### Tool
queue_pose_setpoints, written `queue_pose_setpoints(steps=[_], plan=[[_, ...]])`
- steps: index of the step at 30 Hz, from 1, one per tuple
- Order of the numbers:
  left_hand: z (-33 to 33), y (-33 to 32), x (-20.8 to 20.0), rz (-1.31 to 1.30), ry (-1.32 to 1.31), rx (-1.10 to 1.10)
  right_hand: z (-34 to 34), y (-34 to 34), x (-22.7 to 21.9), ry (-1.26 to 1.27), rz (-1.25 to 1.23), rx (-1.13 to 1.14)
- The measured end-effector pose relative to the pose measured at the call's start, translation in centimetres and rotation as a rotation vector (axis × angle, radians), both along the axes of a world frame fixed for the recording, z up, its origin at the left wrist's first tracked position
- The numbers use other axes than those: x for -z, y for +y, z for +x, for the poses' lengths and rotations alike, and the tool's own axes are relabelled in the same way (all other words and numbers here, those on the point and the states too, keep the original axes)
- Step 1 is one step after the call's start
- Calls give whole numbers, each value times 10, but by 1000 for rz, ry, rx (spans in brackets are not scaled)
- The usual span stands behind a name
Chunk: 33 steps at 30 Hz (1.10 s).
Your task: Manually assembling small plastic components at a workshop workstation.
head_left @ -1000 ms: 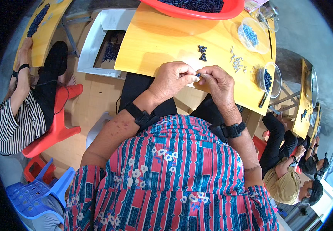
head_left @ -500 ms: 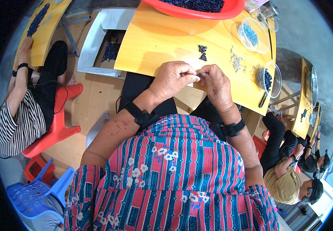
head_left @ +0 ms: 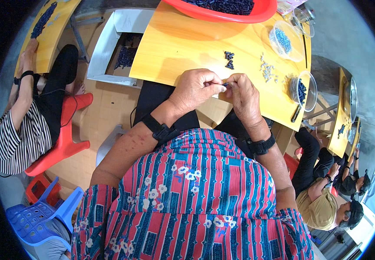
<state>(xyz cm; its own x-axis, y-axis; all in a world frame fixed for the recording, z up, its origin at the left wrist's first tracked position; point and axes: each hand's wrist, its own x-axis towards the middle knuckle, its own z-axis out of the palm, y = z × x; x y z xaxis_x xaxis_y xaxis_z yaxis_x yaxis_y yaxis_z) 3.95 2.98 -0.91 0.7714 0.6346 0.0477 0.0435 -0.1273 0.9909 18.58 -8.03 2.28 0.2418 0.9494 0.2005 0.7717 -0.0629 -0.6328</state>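
Both hands meet at the near edge of the yellow table point(head_left: 183, 43). Left hand point(head_left: 194, 89) is curled nearly shut, thumb and forefinger pinched on a small dark part point(head_left: 225, 84). Right hand point(head_left: 243, 95) is also curled, fingertips pinched onto the same part from the other side. The part is held in the air between the 2 sets of fingertips, just over the table edge; too small to tell its exact shape.

Step in hand, as I judge it: fitting or pressing 2 tiny pieces together by fingertip, mid-assembly. Next move likely calls for a firm squeeze and fine alignment, then a reach forward to the loose pieces on the table.

Counts, going outward:
- 1 small cluster of dark parts point(head_left: 228, 60) on the table ahead of the hands, roughly 3 to 4 pieces, cannot count exactly.
- 1 scatter of small pale bits point(head_left: 266, 70) to the right of it, too many and too small to count.
- 2 clear round tubs holding blue parts: nearer tub point(head_left: 303, 90) at the right table edge, farther tub point(head_left: 284, 40) beyond it.
- 1 red basin point(head_left: 222, 13) full of dark parts at the far edge.
- 1 black strap on each wrist, 2 in all.
- 1 black pen-like stick point(head_left: 295, 113) by the nearer tub.
- 1 person in a striped top point(head_left: 16, 138) seated left on a red chair point(head_left: 64, 143).
- 1 blue stool point(head_left: 35, 214) lower left.
- At least 2 more people seated at the right.
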Motion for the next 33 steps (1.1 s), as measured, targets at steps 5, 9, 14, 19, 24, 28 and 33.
queue_pose_setpoints(steps=[5, 9, 14, 19, 24, 28, 33], plan=[[1, 0, 0, 40, 30, 5, 6, -1, 7, -207, 28, -82], [1, -1, 3, 5, 2, 11, 2, -1, 6, -274, 47, -93], [-1, 0, 3, -22, -69, -31, -11, -5, 6, 304, 117, 96], [1, -1, 0, 5, -56, -52, -11, -9, 7, 524, 126, 192], [-1, -1, 0, 0, -60, -34, -11, -8, 6, 394, 125, 177], [0, -2, 2, -13, -73, -39, -13, -8, 3, 341, 106, 176], [0, -2, 5, 45, -65, -49, -13, -7, 1, 251, 105, 135]])
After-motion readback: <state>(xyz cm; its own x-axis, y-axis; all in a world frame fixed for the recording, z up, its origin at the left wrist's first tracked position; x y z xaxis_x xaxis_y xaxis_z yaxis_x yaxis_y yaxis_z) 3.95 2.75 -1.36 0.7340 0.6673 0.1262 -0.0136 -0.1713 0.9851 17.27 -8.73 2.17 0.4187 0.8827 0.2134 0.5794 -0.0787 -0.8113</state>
